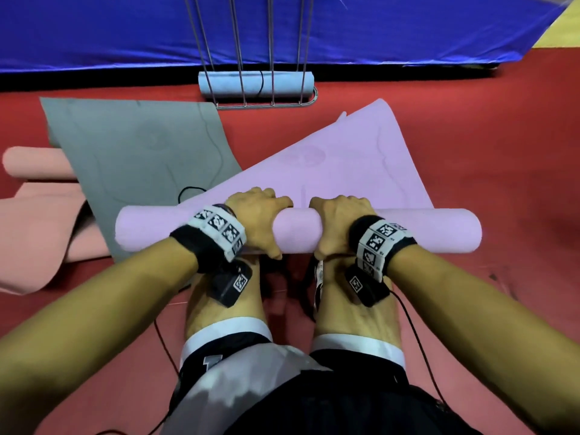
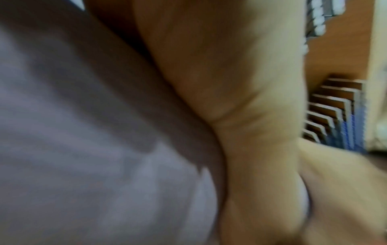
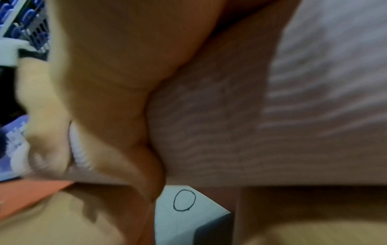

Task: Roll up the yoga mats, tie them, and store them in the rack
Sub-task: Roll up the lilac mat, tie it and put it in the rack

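Note:
A pink-lilac yoga mat (image 1: pixel 345 158) lies on the red floor, its near part wound into a thick roll (image 1: pixel 296 230). My left hand (image 1: pixel 260 221) and right hand (image 1: pixel 339 221) grip the middle of the roll side by side, fingers curled over the top, thumbs underneath. In the blurred left wrist view the left palm (image 2: pixel 240 99) presses the roll (image 2: pixel 83 132). The right wrist view shows the right palm (image 3: pixel 117 82) against the roll (image 3: pixel 272 116). A wire rack (image 1: pixel 266 102) at the back holds a tied light-blue rolled mat (image 1: pixel 226 84).
A flat grey mat (image 1: pixel 141 158) lies left of the pink one, over a peach mat (image 1: pixel 40 215) partly rolled at the far left. A black cord loop (image 1: pixel 188 193) rests at the grey mat's edge. A blue crash pad (image 1: pixel 125 32) borders the back. My bare knees are below the roll.

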The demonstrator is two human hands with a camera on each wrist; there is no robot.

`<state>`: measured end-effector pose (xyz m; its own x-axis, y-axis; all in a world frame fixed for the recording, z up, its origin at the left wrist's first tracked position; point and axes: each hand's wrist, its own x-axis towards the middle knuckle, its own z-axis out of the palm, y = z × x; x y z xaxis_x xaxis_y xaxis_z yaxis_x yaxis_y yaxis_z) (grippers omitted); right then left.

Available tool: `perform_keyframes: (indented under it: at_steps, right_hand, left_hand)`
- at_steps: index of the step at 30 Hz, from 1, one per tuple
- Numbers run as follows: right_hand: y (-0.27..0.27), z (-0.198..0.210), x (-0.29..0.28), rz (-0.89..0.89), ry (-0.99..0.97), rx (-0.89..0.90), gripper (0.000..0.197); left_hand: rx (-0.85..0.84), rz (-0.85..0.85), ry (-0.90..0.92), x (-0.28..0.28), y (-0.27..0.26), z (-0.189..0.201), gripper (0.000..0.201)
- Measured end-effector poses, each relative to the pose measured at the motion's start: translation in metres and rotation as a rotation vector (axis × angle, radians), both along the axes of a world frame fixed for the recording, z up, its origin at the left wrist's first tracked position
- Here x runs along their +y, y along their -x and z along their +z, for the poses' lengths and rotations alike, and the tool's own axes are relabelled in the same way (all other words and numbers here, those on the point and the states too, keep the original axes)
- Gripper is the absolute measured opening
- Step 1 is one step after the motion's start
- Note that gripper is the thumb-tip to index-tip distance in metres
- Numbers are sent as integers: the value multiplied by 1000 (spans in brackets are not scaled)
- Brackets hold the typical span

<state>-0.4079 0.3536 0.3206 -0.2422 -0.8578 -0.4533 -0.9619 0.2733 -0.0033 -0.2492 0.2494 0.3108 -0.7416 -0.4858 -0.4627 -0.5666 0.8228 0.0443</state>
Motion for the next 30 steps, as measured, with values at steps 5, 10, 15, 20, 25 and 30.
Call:
perform_keyframes:
  at_steps: [5,10,15,20,25,30]
  right_hand:
    - [9,-1,-24,36,-119,-50,70]
    - [15,2,-28,7,-99,-129,75]
    - [11,-12,-9,103,120,-17,101]
    - [-2,-28,0,88,206,165,93]
    - [5,-15,-21,62,148,100,70]
    - [14,-6,-37,74,49,29,77]
  left_hand:
    - [112,11,275,31,-10,-23,96]
    - [109,-31,185,3,0,-12,80]
    - [30,12,49,-17,13,-5,77]
    - [-2,7,-51,-34,19,-5,77]
    - [35,49,-3,-30,16,-5,83]
    - [163,37,347,5,-2,-32,104]
